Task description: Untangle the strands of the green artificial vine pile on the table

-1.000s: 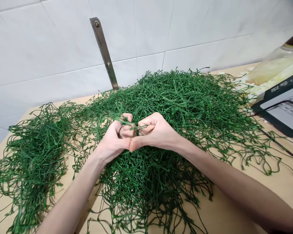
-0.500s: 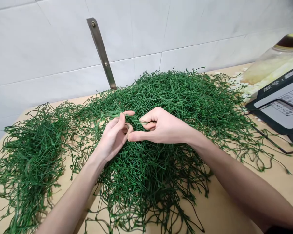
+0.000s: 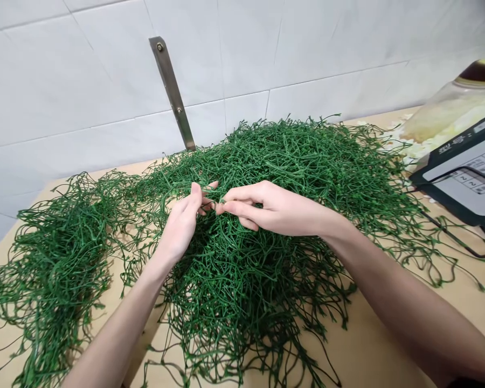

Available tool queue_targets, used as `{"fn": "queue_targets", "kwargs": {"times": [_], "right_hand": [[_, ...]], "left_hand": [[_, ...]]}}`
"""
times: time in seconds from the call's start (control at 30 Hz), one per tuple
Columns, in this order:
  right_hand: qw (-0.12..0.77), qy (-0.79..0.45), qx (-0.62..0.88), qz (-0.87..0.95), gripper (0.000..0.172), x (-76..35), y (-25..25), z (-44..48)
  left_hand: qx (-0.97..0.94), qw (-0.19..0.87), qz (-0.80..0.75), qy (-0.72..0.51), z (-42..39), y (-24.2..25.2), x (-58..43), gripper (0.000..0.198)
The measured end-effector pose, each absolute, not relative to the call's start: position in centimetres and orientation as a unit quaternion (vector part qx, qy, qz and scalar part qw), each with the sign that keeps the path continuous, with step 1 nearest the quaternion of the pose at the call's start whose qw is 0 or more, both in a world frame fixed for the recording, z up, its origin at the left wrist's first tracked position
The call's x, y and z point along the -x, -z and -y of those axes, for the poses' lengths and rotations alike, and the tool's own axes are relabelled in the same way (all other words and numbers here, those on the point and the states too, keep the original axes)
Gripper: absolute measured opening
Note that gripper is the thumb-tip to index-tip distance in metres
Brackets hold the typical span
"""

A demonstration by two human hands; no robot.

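Observation:
Thin green plastic-looking stems lie in a large tangled heap (image 3: pixel 283 156) on a pale wooden table (image 3: pixel 372 328). Above the middle of the heap, my right hand (image 3: pixel 267 207) is closed, its thumb and index finger pinching a green stem end. My left hand (image 3: pixel 186 215) faces it from the left, thumb raised and fingers curled around stems at the fingertips. The fingertips of both hands nearly meet. Some of the left fingers are hidden behind its thumb and palm.
A smaller green pile (image 3: pixel 60 253) spreads on the left. A metal bracket (image 3: pixel 172 91) stands against the white tiled wall (image 3: pixel 105 70). At the right are a clear jar (image 3: pixel 440 118), white pieces, and a dark-framed labelled panel (image 3: pixel 469 178) with a black cable.
My right thumb has come up against the index finger, closing into a pinch. My left thumb and fingers have shifted slightly left. The view has moved a little.

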State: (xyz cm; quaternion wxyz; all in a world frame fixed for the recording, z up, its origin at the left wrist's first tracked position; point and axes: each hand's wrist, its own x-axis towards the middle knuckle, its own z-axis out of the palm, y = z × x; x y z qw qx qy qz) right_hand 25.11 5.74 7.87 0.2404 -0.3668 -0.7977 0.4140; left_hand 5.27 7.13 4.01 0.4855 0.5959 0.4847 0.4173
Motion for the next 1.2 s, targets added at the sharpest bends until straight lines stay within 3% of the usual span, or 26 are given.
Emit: {"fn": "queue_targets", "kwargs": {"times": [0.23,0.3,0.43,0.5,0.6,0.73,0.93,1.2], "right_hand": [[0.262,-0.316,0.362,0.837,0.036,-24.8,-7.3,-5.9],[0.273,-0.345,0.381,0.813,0.036,-24.7,-7.1,-5.9],[0.305,-0.46,0.379,0.743,0.018,-24.3,-6.8,-5.8],[0.312,-0.493,0.358,0.729,0.021,-24.0,-6.7,-5.8],[0.326,-0.486,0.37,0.721,0.029,-23.7,-6.6,-5.7],[0.323,-0.487,0.403,0.704,0.019,-23.5,-6.6,-5.6],[0.307,-0.54,0.403,0.672,0.017,-23.4,-6.4,-5.9],[0.39,-0.461,0.393,0.693,0.019,-22.2,-5.3,-5.6]], "left_hand": [[-0.581,0.491,-0.42,-0.495,-6.8,-4.4,-5.6,0.03],[-0.566,0.513,-0.396,-0.51,-6.6,-4.4,-5.8,0.026],[-0.538,0.537,-0.368,-0.536,-6.5,-4.6,-6.2,0.021],[-0.52,0.542,-0.366,-0.55,-6.5,-4.7,-6.2,0.019],[-0.499,0.549,-0.364,-0.562,-6.7,-4.9,-6.1,0.017],[-0.492,0.563,-0.363,-0.555,-6.7,-5.1,-5.8,0.016],[-0.428,0.624,-0.347,-0.554,-6.5,-5.7,-6.0,0.01],[-0.231,0.695,-0.329,-0.596,-6.3,-6.9,-6.6,0.028]]}}
